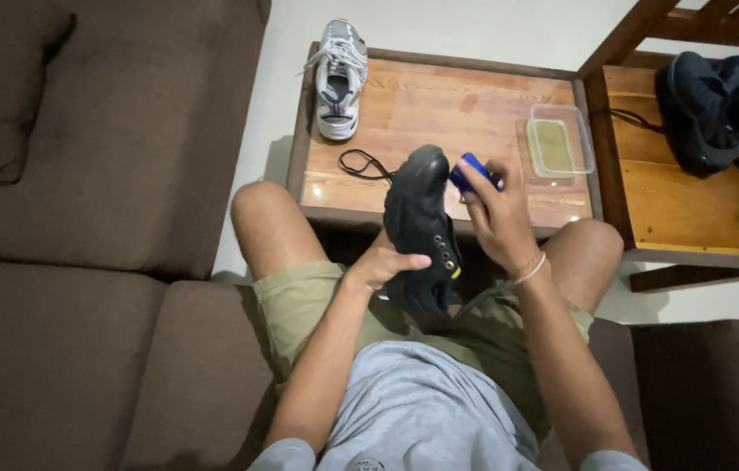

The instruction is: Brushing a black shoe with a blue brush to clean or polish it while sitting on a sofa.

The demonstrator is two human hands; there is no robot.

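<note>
A black shoe (420, 231) is held above the lap at the near edge of a wooden table (439, 113), the left hand (380, 264) gripping its side while the right hand (496, 214) presses a blue brush (467, 170) to its toe. A black lace (365, 163), a white sneaker (339, 78) at the far left corner and a clear plastic container (558, 139) by the right edge lie on the tabletop.

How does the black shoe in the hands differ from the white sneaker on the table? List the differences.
1. The black shoe is dark all over; the white sneaker is white and grey.
2. The black shoe is held up over the lap by the left hand; the white sneaker rests on the wooden table.
3. The black shoe's eyelets look empty; the white sneaker is laced.
Both are single shoes.
</note>
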